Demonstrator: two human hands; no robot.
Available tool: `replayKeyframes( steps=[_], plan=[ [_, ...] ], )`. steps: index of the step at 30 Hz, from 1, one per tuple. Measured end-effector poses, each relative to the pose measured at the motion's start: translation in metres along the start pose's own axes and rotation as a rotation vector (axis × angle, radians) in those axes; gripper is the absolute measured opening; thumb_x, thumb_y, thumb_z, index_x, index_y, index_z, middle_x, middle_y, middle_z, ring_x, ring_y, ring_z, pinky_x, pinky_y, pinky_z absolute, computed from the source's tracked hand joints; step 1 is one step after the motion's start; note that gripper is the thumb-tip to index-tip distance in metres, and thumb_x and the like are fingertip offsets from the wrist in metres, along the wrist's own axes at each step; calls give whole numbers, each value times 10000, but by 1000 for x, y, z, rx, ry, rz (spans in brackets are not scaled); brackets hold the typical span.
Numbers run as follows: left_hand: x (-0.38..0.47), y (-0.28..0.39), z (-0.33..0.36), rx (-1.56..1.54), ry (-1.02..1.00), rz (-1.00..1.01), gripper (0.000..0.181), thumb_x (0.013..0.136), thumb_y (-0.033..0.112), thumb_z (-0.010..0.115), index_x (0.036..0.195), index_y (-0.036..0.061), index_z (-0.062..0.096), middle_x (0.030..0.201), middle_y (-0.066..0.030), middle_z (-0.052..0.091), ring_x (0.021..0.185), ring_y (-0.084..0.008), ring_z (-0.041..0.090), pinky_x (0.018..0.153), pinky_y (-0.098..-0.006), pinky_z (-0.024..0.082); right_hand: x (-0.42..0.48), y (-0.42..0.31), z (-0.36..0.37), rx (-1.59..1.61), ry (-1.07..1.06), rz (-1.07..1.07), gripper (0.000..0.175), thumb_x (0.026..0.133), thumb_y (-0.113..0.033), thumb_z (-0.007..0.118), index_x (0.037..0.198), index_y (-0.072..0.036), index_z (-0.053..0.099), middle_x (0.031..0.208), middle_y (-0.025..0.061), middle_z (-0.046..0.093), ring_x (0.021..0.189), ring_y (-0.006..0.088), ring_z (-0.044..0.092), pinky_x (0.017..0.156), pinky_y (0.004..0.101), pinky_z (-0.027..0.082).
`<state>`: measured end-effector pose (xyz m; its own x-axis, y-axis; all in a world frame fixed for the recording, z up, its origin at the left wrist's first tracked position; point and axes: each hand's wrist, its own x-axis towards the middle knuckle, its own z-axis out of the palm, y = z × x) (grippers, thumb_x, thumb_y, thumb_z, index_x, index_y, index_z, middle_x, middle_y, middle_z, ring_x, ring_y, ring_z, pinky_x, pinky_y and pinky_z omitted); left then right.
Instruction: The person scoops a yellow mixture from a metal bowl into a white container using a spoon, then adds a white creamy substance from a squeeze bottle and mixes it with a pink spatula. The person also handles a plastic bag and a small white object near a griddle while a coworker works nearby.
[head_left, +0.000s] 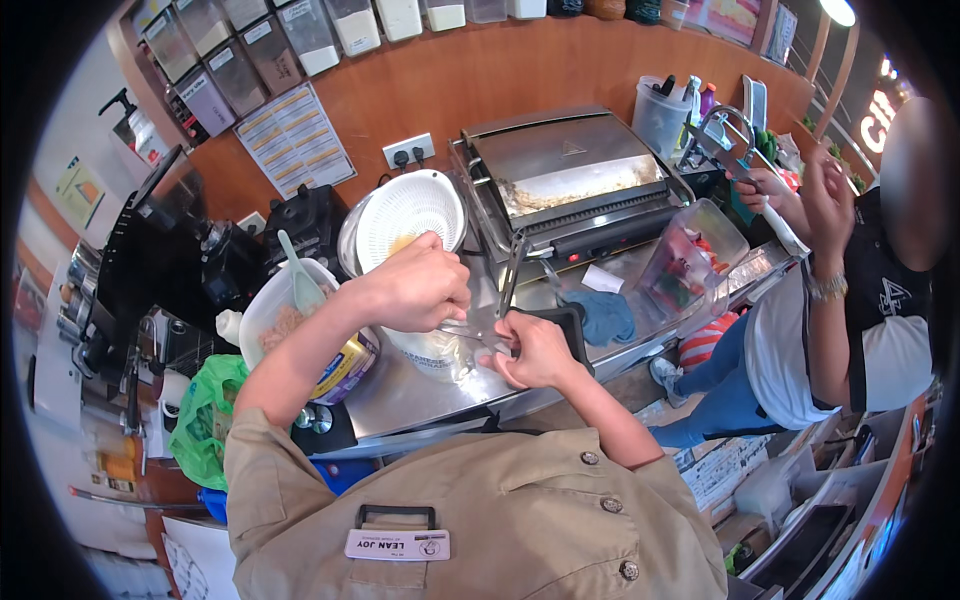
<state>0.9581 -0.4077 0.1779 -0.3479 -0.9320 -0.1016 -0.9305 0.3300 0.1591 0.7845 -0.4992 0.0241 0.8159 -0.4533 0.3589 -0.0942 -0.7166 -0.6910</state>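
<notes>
My right hand (536, 349) is closed around the handles of a pair of scissors (469, 332), whose blades point left towards my left hand (426, 283). The fingers of my left hand pinch the top of a clear plastic pack of mayonnaise (442, 356) that bears printing and rests on the steel counter. The blades lie at the upper edge of the pack, just under my left fingers; whether they cut the film, I cannot tell. Behind my left hand a white plastic colander (411, 214) sits tilted in a metal bowl. A white tub (259, 322) with shredded food and a pale green spoon (300, 281) stands left of the pack.
A contact grill (570, 180) with a lit red lamp stands at the back. Right of my hands are black tongs (511, 274), a black tray (562, 330), a blue cloth (607, 316) and a clear container of vegetables (686, 262). A co-worker (817, 285) holding a knife (720, 154) stands at the right.
</notes>
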Motion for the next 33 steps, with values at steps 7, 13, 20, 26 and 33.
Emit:
replayKeyframes(
  steps=[7, 13, 20, 26, 33],
  plan=[
    [1, -3, -2, 32, 37, 30, 32, 712, 153, 645, 703, 127, 661, 683, 9, 559, 728, -163, 529, 770, -326, 312, 6, -1, 11, 0, -8, 9, 360, 656, -332, 718, 705, -41, 512, 558, 95, 523, 513, 277, 552, 495, 359, 438],
    [2, -7, 1, 52, 49, 69, 10, 701, 131, 651, 694, 124, 653, 676, 11, 555, 741, -156, 534, 811, -330, 316, 14, -5, 14, 11, 97, -47, 371, 651, -346, 722, 652, -55, 493, 510, 86, 509, 484, 293, 548, 481, 377, 436],
    [-4, -5, 0, 64, 201, 74, 47, 703, 137, 652, 665, 114, 640, 636, -1, 500, 749, -161, 525, 859, -370, 304, 20, -15, 12, 28, 48, -38, 385, 653, -375, 712, 715, -41, 532, 570, 104, 541, 545, 332, 568, 523, 410, 446],
    [-5, 3, 2, 148, 309, 21, 38, 658, 88, 655, 673, 119, 639, 656, 14, 493, 749, -154, 519, 877, -375, 303, 23, -19, 5, -14, 79, -48, 375, 632, -351, 720, 646, -39, 513, 494, 87, 498, 484, 314, 546, 487, 379, 441],
    [-8, 7, -3, 120, 356, -24, 111, 623, 32, 618, 687, 120, 642, 674, 17, 516, 777, -146, 530, 903, -394, 293, 28, -28, -1, 11, 43, -11, 393, 640, -380, 710, 638, -32, 528, 522, 117, 540, 519, 329, 577, 509, 386, 462]
  ],
)
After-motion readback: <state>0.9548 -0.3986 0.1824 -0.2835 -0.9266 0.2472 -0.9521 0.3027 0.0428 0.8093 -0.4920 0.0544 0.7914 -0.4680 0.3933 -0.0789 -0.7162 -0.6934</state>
